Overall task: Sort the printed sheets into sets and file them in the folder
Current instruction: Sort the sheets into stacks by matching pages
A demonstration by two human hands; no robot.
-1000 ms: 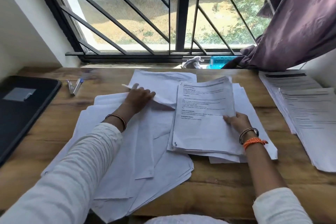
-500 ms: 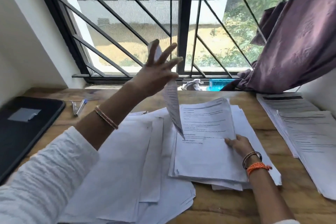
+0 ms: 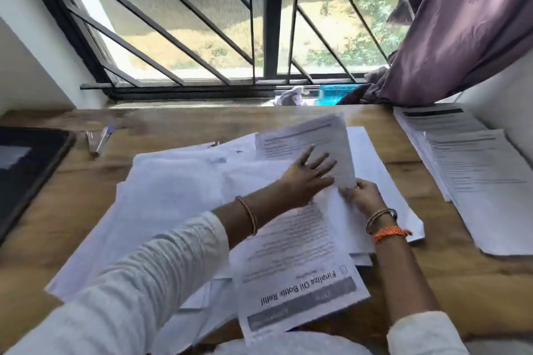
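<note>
Head view: left hand (image 3: 308, 179) flat on blurred sheet (image 3: 305, 141); right hand (image 3: 362, 196) pinches it.

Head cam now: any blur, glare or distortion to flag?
Head view: backlit by the window, outside bright; wide-angle bends the window bars; left hand and upper sheet motion-smeared; near sheet's heading sharp enough to read, upside down.

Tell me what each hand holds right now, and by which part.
Right hand pinches the lifted sheet at its near corner. Left hand lies flat on that sheet, holding nothing.
</note>
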